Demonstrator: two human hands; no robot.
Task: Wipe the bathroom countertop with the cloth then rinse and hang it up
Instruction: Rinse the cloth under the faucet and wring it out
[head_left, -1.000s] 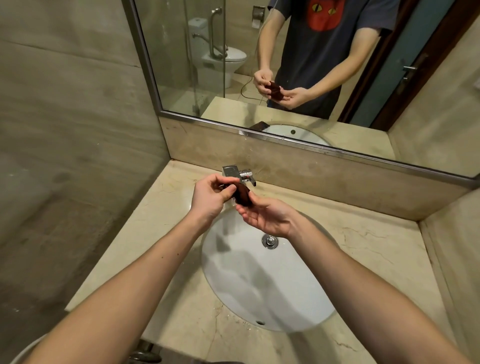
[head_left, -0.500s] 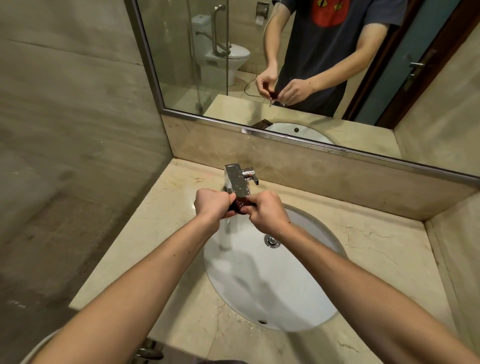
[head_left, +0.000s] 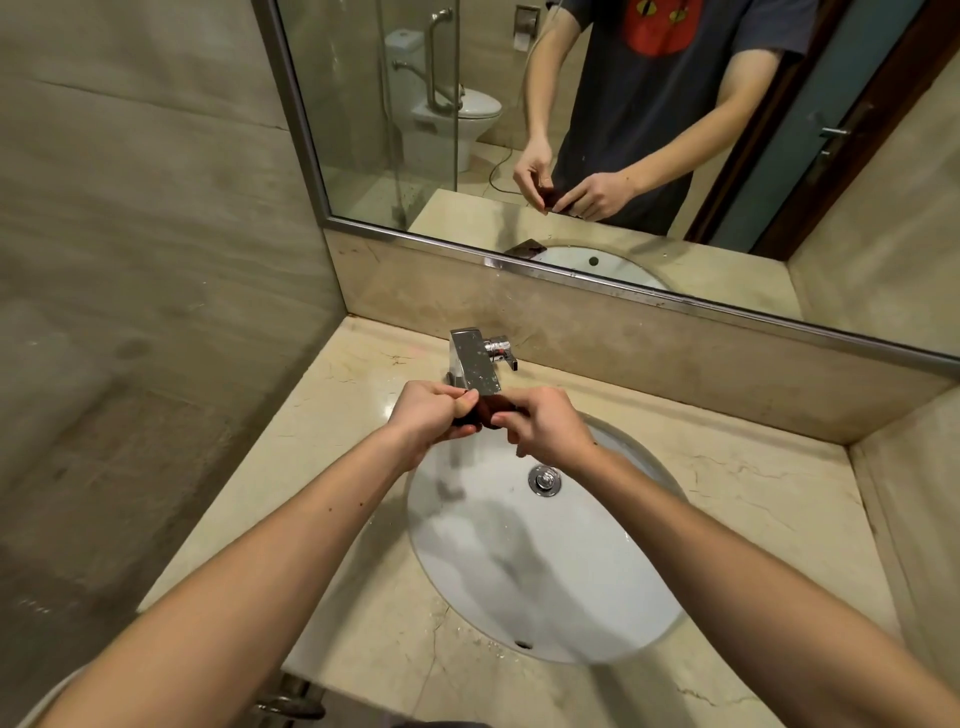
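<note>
A small dark reddish-brown cloth (head_left: 488, 413) is bunched up between both hands, just under the spout of the chrome faucet (head_left: 474, 364). My left hand (head_left: 432, 415) grips its left end with thumb and fingers closed. My right hand (head_left: 540, 426) grips its right end. Most of the cloth is hidden by my fingers. The hands hover over the back rim of the white oval sink (head_left: 597, 587), set in the beige marble countertop (head_left: 332, 415). I see no water running.
The drain plug (head_left: 544, 479) sits in the basin below my right hand. A big mirror (head_left: 623, 130) above the backsplash reflects a person, a toilet and a door. Tiled walls close in at left and right. A white rounded object shows at bottom left.
A second ago my right palm lay open under the cloth. It closed over the cloth, and both hands now grip it close together, slightly lower under the spout.
</note>
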